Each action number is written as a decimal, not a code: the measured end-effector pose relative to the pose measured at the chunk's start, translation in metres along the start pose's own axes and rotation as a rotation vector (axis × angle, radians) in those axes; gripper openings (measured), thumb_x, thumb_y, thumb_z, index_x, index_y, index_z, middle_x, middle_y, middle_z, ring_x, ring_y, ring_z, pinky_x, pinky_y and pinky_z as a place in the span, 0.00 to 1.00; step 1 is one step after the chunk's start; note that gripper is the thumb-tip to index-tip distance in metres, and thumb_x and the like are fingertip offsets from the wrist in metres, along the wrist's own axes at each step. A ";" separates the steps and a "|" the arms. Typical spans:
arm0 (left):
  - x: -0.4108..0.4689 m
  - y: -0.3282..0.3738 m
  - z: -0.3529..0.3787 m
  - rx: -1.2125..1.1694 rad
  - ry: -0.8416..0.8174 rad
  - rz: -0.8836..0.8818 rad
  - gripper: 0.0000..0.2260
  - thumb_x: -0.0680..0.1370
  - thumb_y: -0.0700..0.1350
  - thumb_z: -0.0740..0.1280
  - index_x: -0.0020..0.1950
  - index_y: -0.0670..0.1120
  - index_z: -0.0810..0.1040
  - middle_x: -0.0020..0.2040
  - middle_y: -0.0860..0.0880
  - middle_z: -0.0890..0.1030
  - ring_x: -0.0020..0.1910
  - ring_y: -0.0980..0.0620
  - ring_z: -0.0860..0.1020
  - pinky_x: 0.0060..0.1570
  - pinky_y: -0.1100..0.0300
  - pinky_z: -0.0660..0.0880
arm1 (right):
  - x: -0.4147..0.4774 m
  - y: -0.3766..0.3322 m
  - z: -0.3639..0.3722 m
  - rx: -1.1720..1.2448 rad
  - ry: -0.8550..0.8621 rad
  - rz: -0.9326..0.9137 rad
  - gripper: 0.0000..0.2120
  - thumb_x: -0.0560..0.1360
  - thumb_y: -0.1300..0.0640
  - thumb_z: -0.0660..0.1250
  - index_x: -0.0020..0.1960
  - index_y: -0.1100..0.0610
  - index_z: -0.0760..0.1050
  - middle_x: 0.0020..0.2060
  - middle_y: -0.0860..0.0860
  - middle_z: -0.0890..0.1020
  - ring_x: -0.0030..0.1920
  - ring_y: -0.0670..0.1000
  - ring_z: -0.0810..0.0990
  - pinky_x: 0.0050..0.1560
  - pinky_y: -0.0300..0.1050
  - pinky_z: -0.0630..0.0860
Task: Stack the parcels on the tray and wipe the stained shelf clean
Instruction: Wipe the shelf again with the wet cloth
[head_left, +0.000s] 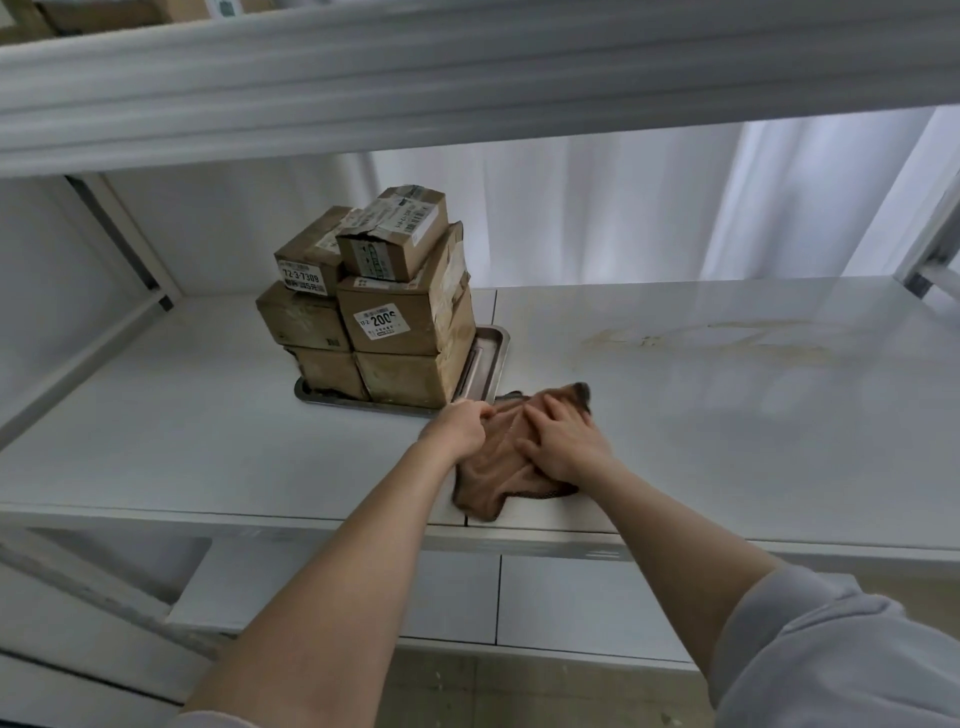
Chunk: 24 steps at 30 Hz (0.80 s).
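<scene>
**A:** What did the white shelf (208, 441) hold?

**B:** A metal tray (491, 364) sat on it. A yellowish stain (727, 338) smeared the surface well to the right of the tray, at about the same depth.

**A:** And the parcels (395, 312)?

**B:** They were cardboard boxes stacked on the tray in three tiers. They filled its left part and left a bare strip along its right side.

**A:** Where was the cloth (498, 467)?

**B:** It was brown and crumpled, and it lay on the shelf just in front of the tray's front right corner, with its far edge reaching that corner.

**A:** What about the hands?

**B:** The left hand (460, 428) was at the cloth's left edge, just beside the tray's front rim. Its fingers (483, 413) were curled tight, gripping a fold of the cloth. The right hand (558, 441) lay on top of the cloth, a little right of the tray's corner. Its fingers (556, 415) were straight and slightly spread, pressing the cloth down against the shelf.
</scene>
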<state>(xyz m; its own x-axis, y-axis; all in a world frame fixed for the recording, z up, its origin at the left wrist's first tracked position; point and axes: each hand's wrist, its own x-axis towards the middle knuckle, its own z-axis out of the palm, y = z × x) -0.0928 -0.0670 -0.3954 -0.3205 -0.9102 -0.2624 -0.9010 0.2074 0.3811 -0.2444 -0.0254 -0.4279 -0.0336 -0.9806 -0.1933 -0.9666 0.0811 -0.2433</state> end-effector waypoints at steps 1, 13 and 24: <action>0.001 -0.002 0.000 0.030 -0.011 0.002 0.21 0.79 0.38 0.54 0.69 0.52 0.72 0.71 0.47 0.68 0.68 0.45 0.69 0.67 0.50 0.68 | 0.005 0.005 -0.002 0.010 0.002 0.054 0.30 0.79 0.39 0.53 0.78 0.48 0.52 0.78 0.52 0.50 0.78 0.55 0.47 0.77 0.54 0.46; 0.024 -0.018 -0.001 0.085 0.060 -0.025 0.20 0.80 0.39 0.52 0.71 0.48 0.69 0.72 0.46 0.66 0.70 0.45 0.67 0.67 0.47 0.67 | 0.048 -0.019 -0.009 -0.233 0.171 0.220 0.19 0.81 0.56 0.52 0.70 0.55 0.67 0.68 0.57 0.65 0.68 0.59 0.63 0.64 0.53 0.64; 0.019 -0.028 -0.016 -0.170 0.089 -0.035 0.20 0.80 0.37 0.53 0.73 0.43 0.67 0.77 0.42 0.58 0.76 0.45 0.58 0.72 0.59 0.54 | 0.046 -0.063 0.021 -0.036 -0.057 -0.105 0.30 0.82 0.43 0.42 0.79 0.52 0.41 0.78 0.54 0.41 0.77 0.57 0.37 0.76 0.58 0.38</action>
<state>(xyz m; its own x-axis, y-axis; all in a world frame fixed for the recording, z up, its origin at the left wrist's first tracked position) -0.0687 -0.0959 -0.3967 -0.2564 -0.9453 -0.2016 -0.8460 0.1186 0.5198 -0.1794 -0.0723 -0.4416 0.0821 -0.9714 -0.2228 -0.9725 -0.0293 -0.2311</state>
